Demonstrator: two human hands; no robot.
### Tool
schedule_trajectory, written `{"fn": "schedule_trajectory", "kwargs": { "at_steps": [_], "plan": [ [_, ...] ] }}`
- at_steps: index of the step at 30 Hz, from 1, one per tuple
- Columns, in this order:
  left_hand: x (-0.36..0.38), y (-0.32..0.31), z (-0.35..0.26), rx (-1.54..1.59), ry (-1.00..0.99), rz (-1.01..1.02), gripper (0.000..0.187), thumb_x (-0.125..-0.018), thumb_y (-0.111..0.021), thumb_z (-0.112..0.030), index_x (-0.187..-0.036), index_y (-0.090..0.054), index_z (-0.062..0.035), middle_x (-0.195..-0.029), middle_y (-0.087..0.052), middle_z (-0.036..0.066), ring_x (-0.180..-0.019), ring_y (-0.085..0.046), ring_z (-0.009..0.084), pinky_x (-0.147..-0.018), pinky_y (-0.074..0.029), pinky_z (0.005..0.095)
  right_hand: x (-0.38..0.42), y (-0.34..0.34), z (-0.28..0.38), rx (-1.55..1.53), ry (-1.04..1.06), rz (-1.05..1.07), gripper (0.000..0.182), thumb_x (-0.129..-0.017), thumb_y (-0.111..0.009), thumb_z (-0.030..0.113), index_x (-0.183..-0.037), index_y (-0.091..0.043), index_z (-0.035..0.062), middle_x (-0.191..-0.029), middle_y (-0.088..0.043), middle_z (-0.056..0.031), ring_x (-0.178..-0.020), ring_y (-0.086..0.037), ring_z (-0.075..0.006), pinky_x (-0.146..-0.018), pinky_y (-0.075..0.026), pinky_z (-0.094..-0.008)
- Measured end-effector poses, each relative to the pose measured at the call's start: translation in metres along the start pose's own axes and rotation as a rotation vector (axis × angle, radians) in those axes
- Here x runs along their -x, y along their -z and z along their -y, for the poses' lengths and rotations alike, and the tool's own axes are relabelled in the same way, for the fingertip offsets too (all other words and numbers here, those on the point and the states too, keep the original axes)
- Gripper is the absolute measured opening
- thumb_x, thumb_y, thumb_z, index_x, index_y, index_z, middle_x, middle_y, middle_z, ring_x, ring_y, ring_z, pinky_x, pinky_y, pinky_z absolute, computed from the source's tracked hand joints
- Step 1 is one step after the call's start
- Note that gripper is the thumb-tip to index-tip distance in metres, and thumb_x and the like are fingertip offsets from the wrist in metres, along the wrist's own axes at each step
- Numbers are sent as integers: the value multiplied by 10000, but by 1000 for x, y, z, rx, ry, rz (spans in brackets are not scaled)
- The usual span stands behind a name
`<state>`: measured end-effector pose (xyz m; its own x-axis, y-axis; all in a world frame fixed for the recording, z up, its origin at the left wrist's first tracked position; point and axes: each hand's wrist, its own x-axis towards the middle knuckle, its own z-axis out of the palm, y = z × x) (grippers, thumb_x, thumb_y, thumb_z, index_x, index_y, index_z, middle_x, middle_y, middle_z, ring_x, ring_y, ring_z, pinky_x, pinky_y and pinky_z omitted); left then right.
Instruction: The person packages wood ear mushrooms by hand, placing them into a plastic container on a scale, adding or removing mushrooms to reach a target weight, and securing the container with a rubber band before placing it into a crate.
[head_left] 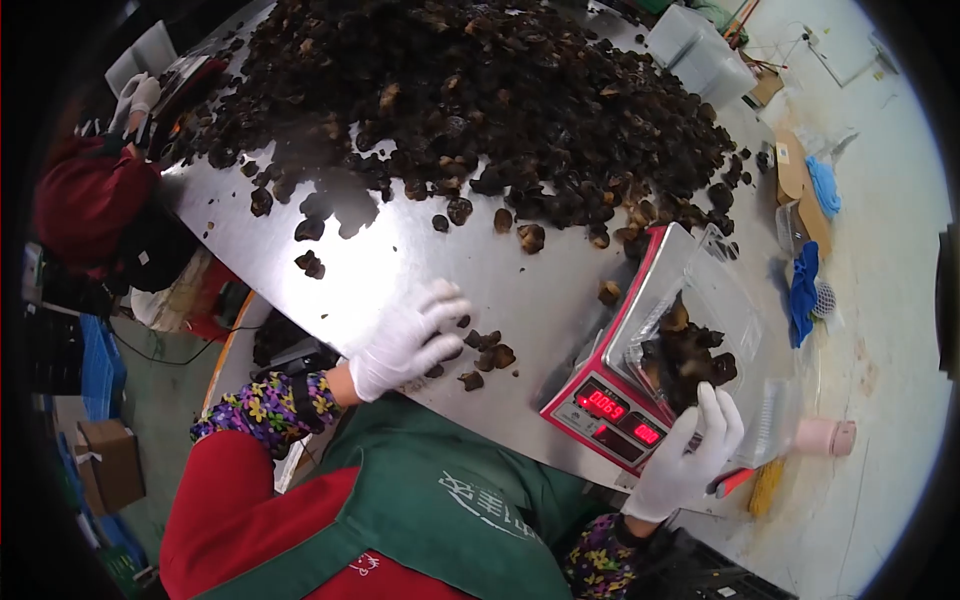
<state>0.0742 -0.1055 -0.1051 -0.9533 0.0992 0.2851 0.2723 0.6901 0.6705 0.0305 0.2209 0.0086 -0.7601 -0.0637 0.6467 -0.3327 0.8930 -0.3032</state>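
White-gloved, the left hand (408, 342) is spread by dark pieces (492, 354), the right hand (690, 455) half-open at a tray (742, 322) on a scale (600, 405) — presumably for weighing — nothing visibly gripped.

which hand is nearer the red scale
Right. The right hand is right at the scale, beside its display; the left hand is over the table, off to the scale's left.

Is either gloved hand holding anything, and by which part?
The left hand shows no hold beside loose dark pieces; whether the right hand grips the dark pile on the scale cannot be told.
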Motion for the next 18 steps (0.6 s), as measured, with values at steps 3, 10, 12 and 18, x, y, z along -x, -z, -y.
{"fn": "schedule_trajectory", "kwargs": {
  "at_steps": [3,10,12,18],
  "plan": [
    [-3,-6,-5,178,-29,48,457,-901,-714,-187,-1308,-573,-34,-1360,-522,219,-1243,-528,403,-1042,-462,444,27,-5,10,-155,147,-120,264,-892,-566,-60,-1101,-685,49,-1162,-605,-121,-987,-604,-295,-878,-488,-413],
    [-85,8,60,-269,13,-195,369,-902,-666,-177,-1236,-603,-33,-1290,-553,228,-1141,-552,431,-982,-477,475,94,-57,63,-735,269,415,360,-763,-697,-28,-1106,-692,81,-1103,-653,-92,-1014,-644,-310,-882,-525,-412],
    [-90,5,66,-290,-59,-218,306,-874,-665,-108,-1176,-643,-65,-1180,-623,164,-1061,-594,371,-918,-495,436,109,-70,62,-749,263,468,359,-770,-701,-25,-1115,-690,73,-1134,-646,-107,-1039,-636,-323,-888,-525,-416],
    [-89,-1,52,83,77,-167,204,-884,-665,-34,-1085,-686,-57,-967,-618,113,-870,-630,255,-777,-520,336,125,-92,52,-669,244,465,315,-786,-693,-7,-1093,-686,65,-1148,-640,-119,-1062,-628,-338,-914,-524,-439]
  ]
}}
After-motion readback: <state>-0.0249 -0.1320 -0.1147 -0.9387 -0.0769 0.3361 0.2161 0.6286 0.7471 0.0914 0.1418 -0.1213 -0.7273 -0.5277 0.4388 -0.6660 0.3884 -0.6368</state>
